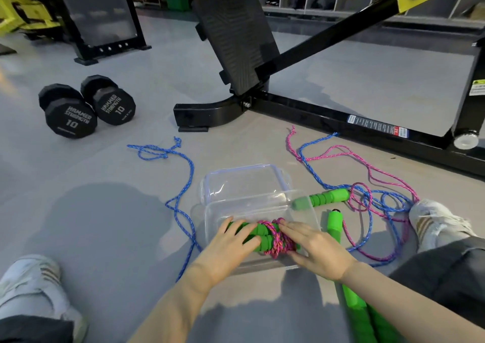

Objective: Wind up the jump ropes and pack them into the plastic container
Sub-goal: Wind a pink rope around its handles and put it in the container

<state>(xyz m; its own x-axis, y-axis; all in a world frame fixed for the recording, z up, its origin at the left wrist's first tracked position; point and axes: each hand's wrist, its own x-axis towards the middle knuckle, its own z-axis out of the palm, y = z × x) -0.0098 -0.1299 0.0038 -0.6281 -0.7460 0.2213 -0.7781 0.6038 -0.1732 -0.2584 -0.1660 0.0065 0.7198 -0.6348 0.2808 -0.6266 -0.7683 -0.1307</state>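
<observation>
A clear plastic container (265, 203) sits on the grey floor in front of me, its clear lid (244, 178) lying behind it. Inside it lies a wound jump rope (273, 237): two green handles wrapped with pink cord. My left hand (228, 245) rests on the handles' left end. My right hand (315, 248) presses on the pink winding from the right. Both hands lie flat on the bundle, fingers extended. Loose pink rope (367, 164) and blue rope (317, 177) with green handles (325, 198) lie tangled to the right. Another blue rope (183, 185) trails to the left.
Two black 10 dumbbells (86, 106) lie at the left. A black gym machine frame (341, 114) with a footplate (236, 40) stands behind the container. My shoes (438, 224) flank the work area. A green handle (359, 308) lies near my right forearm.
</observation>
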